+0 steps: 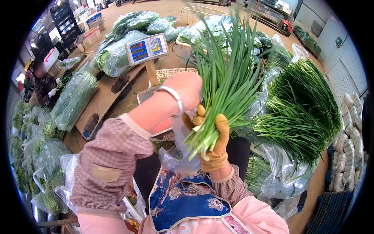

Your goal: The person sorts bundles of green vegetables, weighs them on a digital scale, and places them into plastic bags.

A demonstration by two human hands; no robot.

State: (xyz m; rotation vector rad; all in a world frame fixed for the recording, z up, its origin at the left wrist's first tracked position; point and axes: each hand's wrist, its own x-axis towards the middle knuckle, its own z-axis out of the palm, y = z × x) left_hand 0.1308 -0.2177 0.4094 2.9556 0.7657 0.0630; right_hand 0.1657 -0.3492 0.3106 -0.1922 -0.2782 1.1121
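Observation:
My right hand [217,146], in a tan glove, grips a bunch of garlic chives [229,82] around its pale stem ends. The long green leaves fan upward and away from me. My left hand [188,89], bare with a silver bangle [173,95] on the wrist, is blurred at the left side of the leaves. Its fingers are hidden, so whether they hold anything cannot be told. Below the left wrist hangs a clear plastic bag [179,131], reaching down to my lap. A large pile of loose chives [304,108] lies on plastic to my right.
Ahead stands a digital scale display [147,49] on a post, before a cream plastic basket [175,71]. Bagged greens [117,55] rest around a wooden board [109,90]. More bagged greens [49,161] lie at left. Another person [43,82] in white gloves works at far left.

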